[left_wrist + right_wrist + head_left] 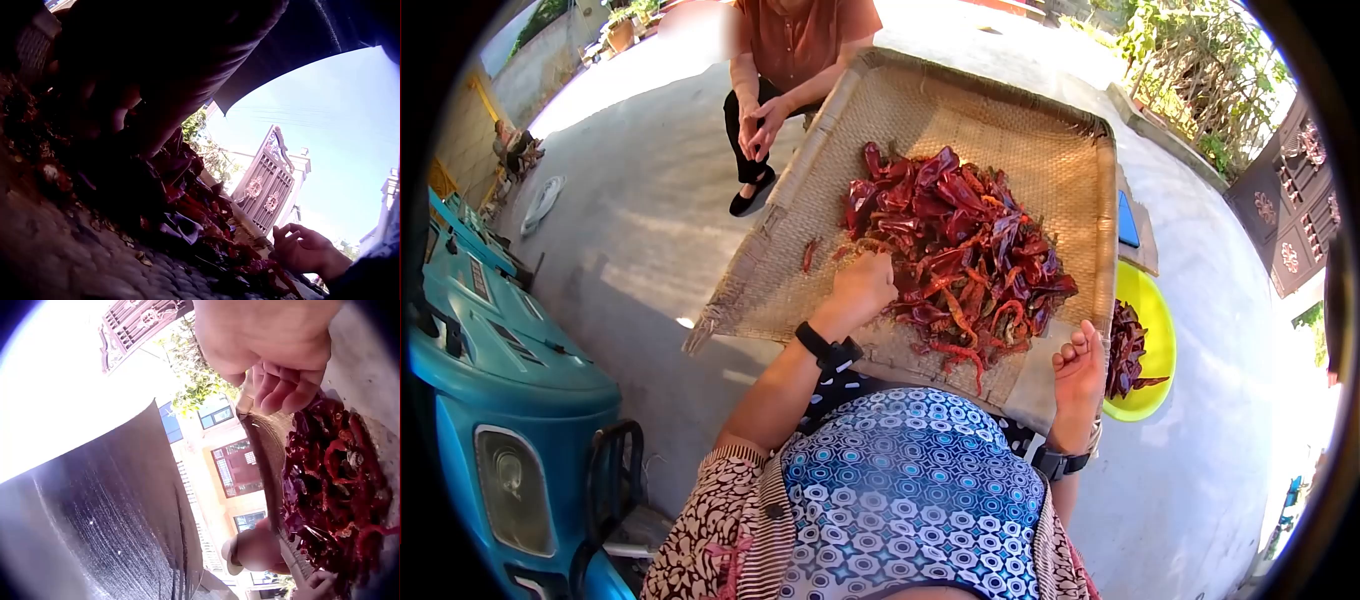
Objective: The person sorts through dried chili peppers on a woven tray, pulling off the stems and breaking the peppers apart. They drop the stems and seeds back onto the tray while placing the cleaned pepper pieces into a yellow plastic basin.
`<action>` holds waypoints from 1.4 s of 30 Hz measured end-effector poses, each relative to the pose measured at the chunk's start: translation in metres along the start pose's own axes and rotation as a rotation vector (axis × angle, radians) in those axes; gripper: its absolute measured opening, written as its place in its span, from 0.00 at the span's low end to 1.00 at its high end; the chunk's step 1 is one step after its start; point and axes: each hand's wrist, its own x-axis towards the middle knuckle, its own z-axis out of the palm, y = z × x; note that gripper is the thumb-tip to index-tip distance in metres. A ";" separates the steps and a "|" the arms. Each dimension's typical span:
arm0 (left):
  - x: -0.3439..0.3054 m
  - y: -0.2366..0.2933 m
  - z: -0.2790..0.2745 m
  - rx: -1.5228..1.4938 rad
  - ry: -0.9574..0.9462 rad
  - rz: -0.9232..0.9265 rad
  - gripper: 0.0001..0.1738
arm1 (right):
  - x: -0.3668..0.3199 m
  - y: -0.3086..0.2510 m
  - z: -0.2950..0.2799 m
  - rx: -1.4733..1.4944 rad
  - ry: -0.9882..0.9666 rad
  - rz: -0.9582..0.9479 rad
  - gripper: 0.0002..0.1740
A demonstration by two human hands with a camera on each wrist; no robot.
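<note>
A heap of dried red peppers lies on a large woven tray. At the heap's left edge, my left hand is down with its fingers bent among the peppers; the shaded left wrist view does not show whether they pinch one. My right hand hangs over the tray's near right edge, palm up, fingers loosely bent, holding nothing. The right wrist view shows this hand above the peppers. A small pepper lies apart, left of the heap.
A yellow-green basin with more dark red peppers stands right of the tray. Behind it lies a blue flat object on a board. Someone in a rust-coloured shirt sits beyond the tray. A teal vehicle stands at left.
</note>
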 end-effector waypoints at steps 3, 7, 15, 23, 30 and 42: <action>-0.001 -0.004 -0.001 -0.058 0.016 0.057 0.18 | -0.007 0.013 0.015 -0.114 -0.116 0.013 0.16; -0.004 -0.001 -0.001 -0.037 -0.003 0.049 0.14 | -0.011 0.021 0.030 -0.214 -0.251 -0.010 0.12; -0.011 0.022 -0.017 0.037 0.091 0.244 0.13 | -0.021 0.022 0.046 -0.576 -0.398 -0.027 0.13; -0.036 0.082 0.005 -0.092 -0.200 0.538 0.14 | -0.034 0.033 0.076 -0.767 -0.680 0.050 0.12; -0.020 0.041 -0.012 0.007 -0.051 0.205 0.14 | -0.014 0.017 0.034 -0.664 -0.364 -0.028 0.12; -0.016 0.006 0.000 0.175 -0.119 0.099 0.21 | -0.004 0.014 0.009 -0.076 -0.102 -0.001 0.14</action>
